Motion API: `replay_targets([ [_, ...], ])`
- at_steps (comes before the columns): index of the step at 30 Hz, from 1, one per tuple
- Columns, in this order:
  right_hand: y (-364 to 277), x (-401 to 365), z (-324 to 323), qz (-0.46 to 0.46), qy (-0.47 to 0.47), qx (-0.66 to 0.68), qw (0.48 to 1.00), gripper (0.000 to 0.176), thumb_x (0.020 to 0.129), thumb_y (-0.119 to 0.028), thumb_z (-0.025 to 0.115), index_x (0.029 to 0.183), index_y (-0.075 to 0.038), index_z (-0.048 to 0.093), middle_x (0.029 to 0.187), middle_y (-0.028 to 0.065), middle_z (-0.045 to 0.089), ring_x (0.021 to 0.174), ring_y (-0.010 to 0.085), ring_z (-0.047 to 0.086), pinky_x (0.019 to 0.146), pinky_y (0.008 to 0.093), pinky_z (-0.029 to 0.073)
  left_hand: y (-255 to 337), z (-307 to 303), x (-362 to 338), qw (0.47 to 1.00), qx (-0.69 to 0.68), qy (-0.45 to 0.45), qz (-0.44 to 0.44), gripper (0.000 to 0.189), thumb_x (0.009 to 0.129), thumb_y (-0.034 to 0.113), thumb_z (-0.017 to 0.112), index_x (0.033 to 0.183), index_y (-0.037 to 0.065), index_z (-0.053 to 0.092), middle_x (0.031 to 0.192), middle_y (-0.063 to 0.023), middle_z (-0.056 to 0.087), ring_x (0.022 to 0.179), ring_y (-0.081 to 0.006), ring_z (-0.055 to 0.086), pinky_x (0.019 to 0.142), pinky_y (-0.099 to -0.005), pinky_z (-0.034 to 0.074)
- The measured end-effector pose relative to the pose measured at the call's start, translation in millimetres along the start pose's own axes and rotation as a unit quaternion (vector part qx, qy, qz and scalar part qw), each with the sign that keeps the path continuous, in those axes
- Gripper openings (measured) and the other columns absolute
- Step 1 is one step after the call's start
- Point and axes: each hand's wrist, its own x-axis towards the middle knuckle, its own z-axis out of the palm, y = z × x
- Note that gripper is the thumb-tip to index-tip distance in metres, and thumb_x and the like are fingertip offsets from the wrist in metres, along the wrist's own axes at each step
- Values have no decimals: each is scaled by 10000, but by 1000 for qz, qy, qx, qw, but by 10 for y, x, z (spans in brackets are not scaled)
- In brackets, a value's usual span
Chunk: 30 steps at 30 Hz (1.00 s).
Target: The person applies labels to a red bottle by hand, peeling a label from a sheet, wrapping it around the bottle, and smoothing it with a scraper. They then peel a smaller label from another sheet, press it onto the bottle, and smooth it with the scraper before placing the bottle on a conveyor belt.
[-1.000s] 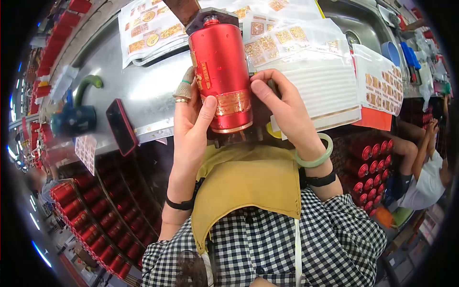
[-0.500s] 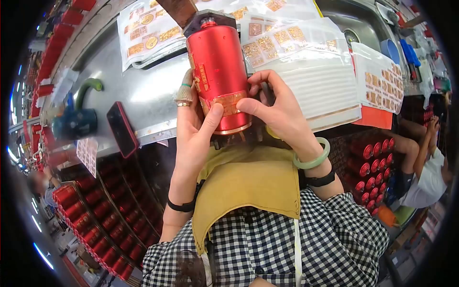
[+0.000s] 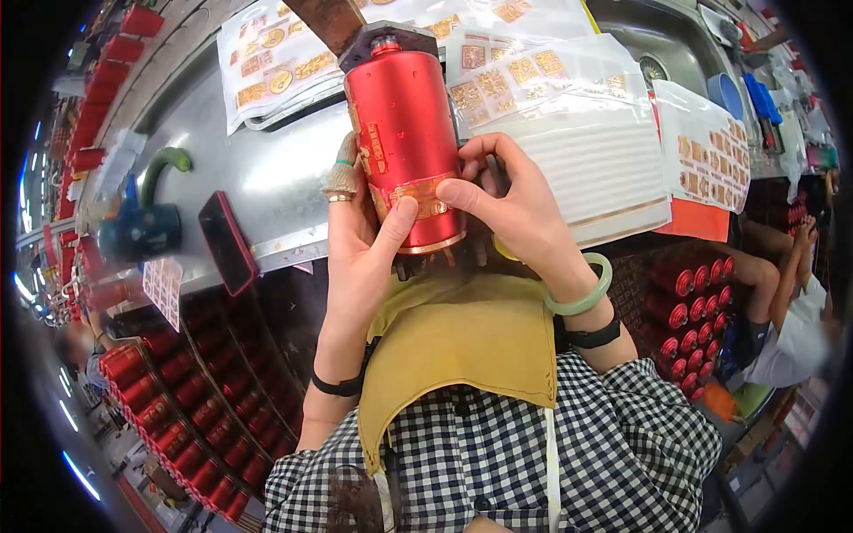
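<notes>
Working at a metal bench (image 3: 267, 169), with a dark teal mug (image 3: 142, 233) and a curved green vegetable (image 3: 164, 169) at the far left and a dark phone (image 3: 227, 242) lying near the bench edge. Below these, looking down on rows of red cylinders (image 3: 187, 417). Cupping the red bottle (image 3: 404, 133) along its left side with the left hand (image 3: 360, 253), closed around the lower part, thumb on the gold band (image 3: 418, 199). Keeping most of the bottle's length beyond the thumbs, with only the short base end nearer the body. Pointing the neck away from the body and slightly left, up at a dark hexagonal plate (image 3: 391, 37), with the long axis running far to near, base tipped a little right. Pressing the right hand's (image 3: 511, 209) thumb onto the band, index finger bent beside the right wall, other fingers curled, gripping the lower right side. Farther right, passing a white backing sheet (image 3: 577, 164), then a gold-patterned sticker sheet (image 3: 713, 155) over red paper (image 3: 697, 220), near a blue bowl (image 3: 724, 91).
</notes>
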Motion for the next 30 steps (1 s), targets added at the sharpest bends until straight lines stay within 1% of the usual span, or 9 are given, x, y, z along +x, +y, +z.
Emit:
replay_targets([
  [7,-2,-4,-6,-6,-3,3,1000,592,855,-326,869,1247,23,594,1072,96,663,975,157,629,851,315,541,-11,-9,2,1000,7,-3,9,766,1042,40,616,1654,-12,158,1650,-180,330,1490,-251,403,1220,-410,358],
  [10,-14,5,-8,-8,-12,-3,1000,588,856,-309,872,1247,30,592,1071,95,661,968,153,630,846,314,542,-61,-67,14,1000,5,3,23,700,1090,118,557,1655,-13,165,1664,-179,316,1505,-246,377,1235,-405,327],
  [12,-36,4,-3,12,-2,2,1000,571,861,-289,874,1240,32,593,1065,93,660,958,146,629,841,310,542,-67,-113,13,995,-94,18,-12,649,1132,198,478,1656,-20,163,1674,-175,308,1514,-242,359,1244,-395,303],
  [13,-50,0,12,13,0,15,1000,547,866,-265,872,1233,31,596,1053,86,660,944,140,634,838,298,542,-80,-130,7,997,-80,13,-17,637,1150,238,430,1659,-23,151,1677,-169,308,1515,-241,357,1242,-390,305],
  [16,-50,6,21,10,1,6,1000,511,872,-236,867,1219,25,598,1049,82,663,943,135,640,834,290,543,-65,-75,-19,997,-67,15,-22,649,1135,196,468,1656,-30,152,1674,-179,310,1516,-246,357,1240,-394,308],
  [17,-85,-4,31,12,1,8,1000,474,879,-210,858,1204,20,601,1043,76,666,927,133,652,824,290,548,-74,-63,16,1000,-12,2,11,663,1117,145,501,1653,-34,155,1669,-192,313,1516,-253,359,1239,-400,312],
  [20,-15,14,35,-10,10,1,1000,450,882,-188,854,1195,15,601,1037,73,667,905,133,658,811,290,553,-50,-24,8,999,8,2,33,677,1101,107,523,1650,-40,155,1664,-202,316,1512,-257,363,1238,-403,316],
  [23,-84,-13,46,11,8,35,999,433,883,-169,851,1190,12,604,1031,68,666,893,130,658,801,281,553,-33,-16,0,999,10,1,31,678,1106,123,520,1651,-42,151,1666,-201,313,1513,-256,361,1238,-403,316],
  [30,-87,-4,29,8,9,29,1000,417,878,-160,856,1171,2,607,1022,53,659,902,113,642,789,265,545,-64,-39,-1,999,14,4,35,679,1107,132,522,1649,-51,155,1667,-198,315,1516,-255,356,1241,-399,308],
])
